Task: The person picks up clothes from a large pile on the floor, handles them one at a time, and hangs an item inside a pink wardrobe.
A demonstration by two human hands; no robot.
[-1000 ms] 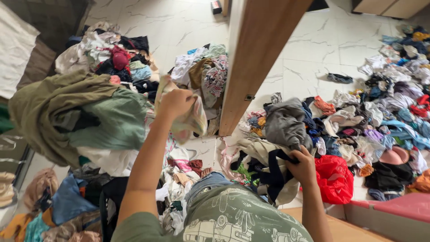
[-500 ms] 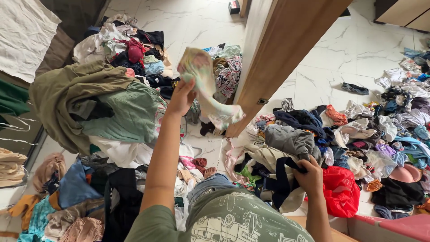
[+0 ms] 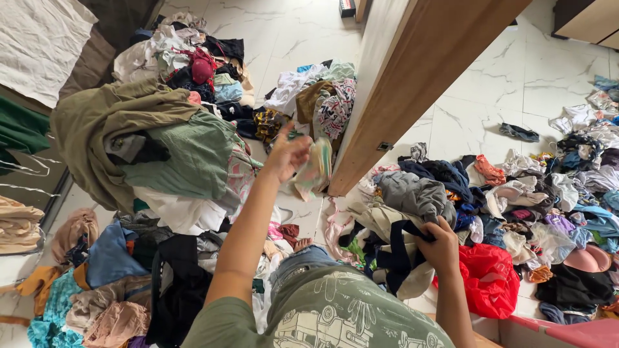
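My left hand (image 3: 287, 154) is stretched out over the floor with its fingers spread. A small pale patterned cloth (image 3: 314, 171) hangs right at its fingertips, just in front of the wooden door's edge; it looks loose from the grip. My right hand (image 3: 442, 246) is closed on a dark navy garment (image 3: 394, 252) that lies on a bundle of beige and grey clothes (image 3: 412, 196) by my knee. My green printed shirt fills the bottom of the view.
A tall wooden door (image 3: 412, 84) stands between two spreads of clothes on the white marble floor (image 3: 490, 84). A big olive and green heap (image 3: 148, 142) is at left, a red bag (image 3: 483, 270) and a pink hat (image 3: 587, 258) at right.
My left hand swung the pale cloth up, then down and forward toward the door, and its fingers have opened. The right hand kept its hold on the navy garment.
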